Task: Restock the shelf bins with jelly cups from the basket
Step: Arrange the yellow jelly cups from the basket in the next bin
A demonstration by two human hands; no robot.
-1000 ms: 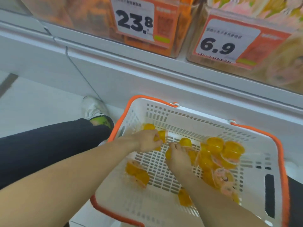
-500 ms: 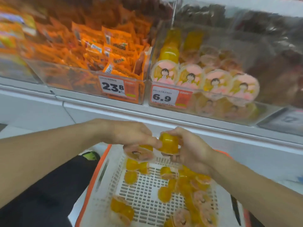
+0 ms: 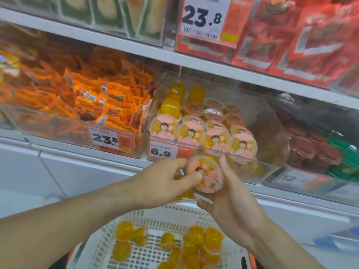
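Shelf (image 3: 174, 57) unit fills the upper view, white rails, clear bins in rows. Top row: green-wrapped goods left, red packs (image 3: 291, 41) right behind a 23.8 tag (image 3: 202, 16). Middle row left: big bin of orange packets (image 3: 77, 101), its own 23.8 tag on the front wall. Middle row centre: clear jelly bin (image 3: 272, 123) with a 6.9 tag (image 3: 165, 151) at its lower left corner. Jelly cups (image 3: 202, 131) inside are packed in tilted rows, pink cartoon lids facing out, a few yellow cups stacked at back left. To the right, a bin of dark red and green tubs (image 3: 318, 152), blurred.

White basket (image 3: 136, 255) with orange rim at bottom centre, slotted floor, loose yellow cups (image 3: 194, 243) scattered in it, mostly centre and right.

Both forearms come up from the bottom corners and meet just in front of the jelly bin's front wall, above the basket. Left hand (image 3: 161, 183): fingers curled, thumb pressed on the pink lid of the held cup (image 3: 204, 175), and a second yellow cup (image 3: 184, 194) tucked under the palm. Right hand (image 3: 229, 199): palm up, fingers wrapped around the right side and underside of the same held cup, index finger raised along its rim. Held cup is tilted lid toward the camera, just below the bin's front edge, overlapping it in view; touching or not, cannot tell.
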